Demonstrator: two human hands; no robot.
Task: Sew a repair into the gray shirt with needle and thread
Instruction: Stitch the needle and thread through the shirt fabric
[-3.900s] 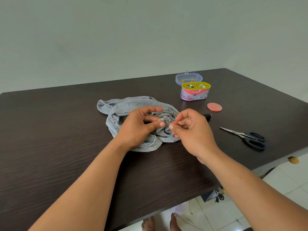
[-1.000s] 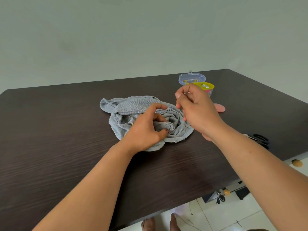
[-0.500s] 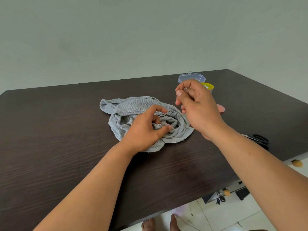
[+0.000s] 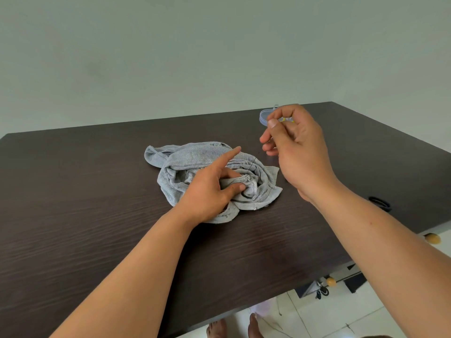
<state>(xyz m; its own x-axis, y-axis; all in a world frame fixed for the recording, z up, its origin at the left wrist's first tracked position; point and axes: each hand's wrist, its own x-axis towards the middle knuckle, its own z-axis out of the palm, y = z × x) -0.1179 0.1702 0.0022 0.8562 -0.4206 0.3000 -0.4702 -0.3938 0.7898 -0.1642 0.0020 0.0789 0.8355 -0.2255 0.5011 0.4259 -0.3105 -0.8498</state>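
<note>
Gray shirt (image 4: 195, 162): one, bunched, no clear axis. Left hand (image 4: 210, 191) pinching fabric, forefinger straight. Right hand (image 4: 295, 147) raised, fingertips pinched; contents unclear.

A home room: dark wooden table (image 4: 97, 215), plain wall (image 4: 170, 57), tiled floor (image 4: 317, 313), bare feet (image 4: 217, 330).

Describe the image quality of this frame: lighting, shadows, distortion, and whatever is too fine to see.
Head view: soft, even light with faint shadows under the shirt; wide-angle lens splays the table edges; slight sheen on the wood; the thread barely shows, and no needle can be made out in the right hand.
</note>
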